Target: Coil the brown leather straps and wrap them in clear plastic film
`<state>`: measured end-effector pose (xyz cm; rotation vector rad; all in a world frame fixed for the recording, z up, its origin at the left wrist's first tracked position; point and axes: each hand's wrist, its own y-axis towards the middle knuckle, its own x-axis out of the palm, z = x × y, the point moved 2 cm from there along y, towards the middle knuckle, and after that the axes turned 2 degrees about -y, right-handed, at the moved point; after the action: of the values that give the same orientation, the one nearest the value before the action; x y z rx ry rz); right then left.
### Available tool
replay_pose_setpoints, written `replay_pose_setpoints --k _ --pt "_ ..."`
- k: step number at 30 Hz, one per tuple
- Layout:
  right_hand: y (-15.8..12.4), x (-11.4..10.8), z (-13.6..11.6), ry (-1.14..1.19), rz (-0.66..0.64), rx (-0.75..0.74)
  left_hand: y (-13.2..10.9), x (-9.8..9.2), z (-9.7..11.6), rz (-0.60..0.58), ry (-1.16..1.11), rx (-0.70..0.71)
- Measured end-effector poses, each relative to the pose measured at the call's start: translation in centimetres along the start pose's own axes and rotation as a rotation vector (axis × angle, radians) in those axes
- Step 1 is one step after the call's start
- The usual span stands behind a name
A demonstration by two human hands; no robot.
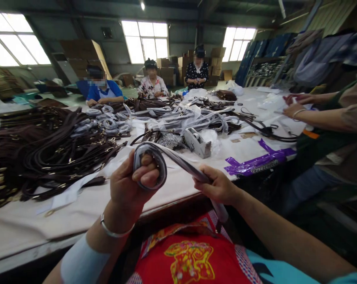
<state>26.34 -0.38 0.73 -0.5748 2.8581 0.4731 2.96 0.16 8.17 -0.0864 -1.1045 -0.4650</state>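
Observation:
A strap in a pale translucent wrapping (181,161) runs between my two hands. Its one end is wound into a round coil, and the fingers of my left hand (131,179) are curled inside and around that coil. My right hand (215,183) pinches the straight length, whose tail hangs down in front of the red apron (190,256). Both hands are above the near edge of the table. Just beyond them stands a grey tape dispenser (198,142), beside a black-and-white speckled bundle (172,140).
Dark brown straps with metal clasps (57,146) are heaped on the left. Coiled wrapped straps (109,123) and loose wrapped ones (178,118) cover the middle. Purple tape (258,159) covers the table's right edge. Three people sit or stand across; a co-worker's hands (297,106) are at right.

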Motion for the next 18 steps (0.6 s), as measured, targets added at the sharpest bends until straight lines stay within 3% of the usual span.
replay_pose_setpoints --k 3,7,9,11,14,16,18 --pt "0.1 0.5 0.9 -0.065 0.064 -0.05 0.5 0.2 0.9 0.084 -0.031 0.068" --pt "-1.0 1.3 3.0 0.266 -0.027 0.217 1.2 -0.6 1.8 0.177 -0.077 0.082" --pt "-1.5 1.7 3.6 0.381 0.025 0.265 1.7 -1.0 2.2 0.176 -0.115 0.103" --pt "-1.8 1.9 3.7 0.224 0.154 0.204 2.3 -1.4 2.8 0.165 -0.131 0.161" --pt "-1.8 2.4 3.7 -0.223 0.295 0.063 3.5 -2.0 3.5 0.201 -0.083 0.273" --pt "-1.9 3.2 3.9 -0.329 0.236 0.061 4.3 -2.4 3.7 0.245 0.015 0.406" --pt "-2.2 4.3 4.2 -0.174 0.016 0.193 4.9 -2.8 3.5 0.272 0.191 0.581"
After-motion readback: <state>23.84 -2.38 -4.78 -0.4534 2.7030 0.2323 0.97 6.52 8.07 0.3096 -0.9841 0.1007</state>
